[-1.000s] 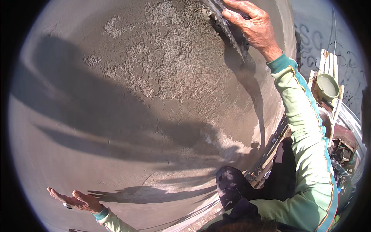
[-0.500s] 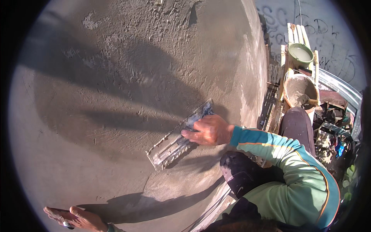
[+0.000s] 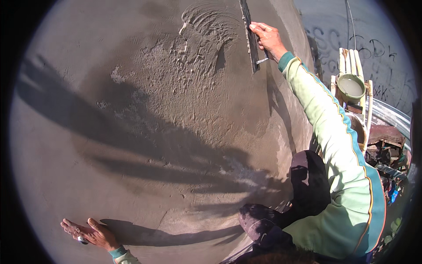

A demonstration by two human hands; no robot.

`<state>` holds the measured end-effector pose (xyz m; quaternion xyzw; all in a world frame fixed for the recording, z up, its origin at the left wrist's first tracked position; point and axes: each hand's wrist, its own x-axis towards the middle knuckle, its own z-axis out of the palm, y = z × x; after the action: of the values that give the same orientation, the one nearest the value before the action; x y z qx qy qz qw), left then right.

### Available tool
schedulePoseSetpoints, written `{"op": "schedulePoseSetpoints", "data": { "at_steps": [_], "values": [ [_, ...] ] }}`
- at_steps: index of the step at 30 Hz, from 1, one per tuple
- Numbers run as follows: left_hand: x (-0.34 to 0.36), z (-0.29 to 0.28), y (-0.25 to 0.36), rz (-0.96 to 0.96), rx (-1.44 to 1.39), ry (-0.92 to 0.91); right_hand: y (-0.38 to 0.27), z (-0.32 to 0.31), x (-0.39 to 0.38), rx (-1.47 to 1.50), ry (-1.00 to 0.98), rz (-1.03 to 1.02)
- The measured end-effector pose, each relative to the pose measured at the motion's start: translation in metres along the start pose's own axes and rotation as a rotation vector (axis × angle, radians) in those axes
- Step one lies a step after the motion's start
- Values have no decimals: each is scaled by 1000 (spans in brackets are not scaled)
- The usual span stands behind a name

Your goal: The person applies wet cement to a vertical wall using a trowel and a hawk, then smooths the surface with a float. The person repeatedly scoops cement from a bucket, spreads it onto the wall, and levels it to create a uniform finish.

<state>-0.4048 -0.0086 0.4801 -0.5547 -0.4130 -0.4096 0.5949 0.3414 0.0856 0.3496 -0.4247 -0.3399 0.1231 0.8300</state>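
High on the grey plastered wall [image 3: 176,132], my right hand [image 3: 270,42] grips a long plastering trowel [image 3: 250,42]. The trowel stands nearly upright, edge-on to me, and its upper end leaves the picture. Fresh curved ridges of wet plaster [image 3: 209,26] lie just left of it. Below them the coat is rough and lumpy. At the lower left, my left hand [image 3: 92,234] has its fingers stretched out and thumb apart, by the smooth plaster. A small white and dark thing [image 3: 82,240] shows at its lower edge; I cannot make out what it is.
Right of the wall, a green basin [image 3: 351,86] of greyish liquid stands on a pale slatted wooden frame [image 3: 349,59]. A mortar bucket [image 3: 357,127] is partly hidden by my right arm. My knees [image 3: 310,171] are close to the wall. Clutter lies at the far right.
My right hand has carried the trowel up the wall and turned it from slanting to nearly upright. New curved plaster ridges show at the top. My left hand has shifted slightly up and right in view.
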Motion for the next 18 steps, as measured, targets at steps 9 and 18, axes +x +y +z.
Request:
{"op": "schedulePoseSetpoints", "data": {
  "at_steps": [9,18],
  "values": [
    [1,-4,9,-52,-36,-48,-41,82,-34,-201,-296,-291],
    [-4,4,18,-57,-70,-23,-67,162,-212,-367,-315,-828]
  ]
}}
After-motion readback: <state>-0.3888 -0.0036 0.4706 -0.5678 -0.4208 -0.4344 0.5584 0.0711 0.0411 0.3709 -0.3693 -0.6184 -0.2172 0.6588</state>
